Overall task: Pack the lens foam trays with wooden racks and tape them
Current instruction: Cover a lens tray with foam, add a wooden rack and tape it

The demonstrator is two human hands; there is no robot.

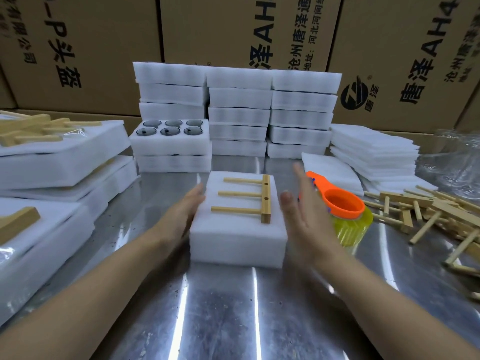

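Observation:
A white foam tray block (237, 237) sits in the middle of the steel table with a wooden rack (259, 198) lying flat on its top, its three pegs pointing left. My left hand (185, 213) rests flat against the block's left side. My right hand (302, 203) hovers open just off the block's right side, fingers spread, holding nothing. An orange tape dispenser (340, 200) with a yellow tape roll (350, 229) lies right behind my right hand.
Stacks of white foam trays (239, 113) stand at the back; one open tray (170, 129) shows dark lenses. Thin foam sheets (374, 149) are piled at right. Loose wooden racks (428, 211) litter the right side. Taped packs with racks (52, 149) are stacked at left. Cardboard boxes (259, 29) form a wall behind.

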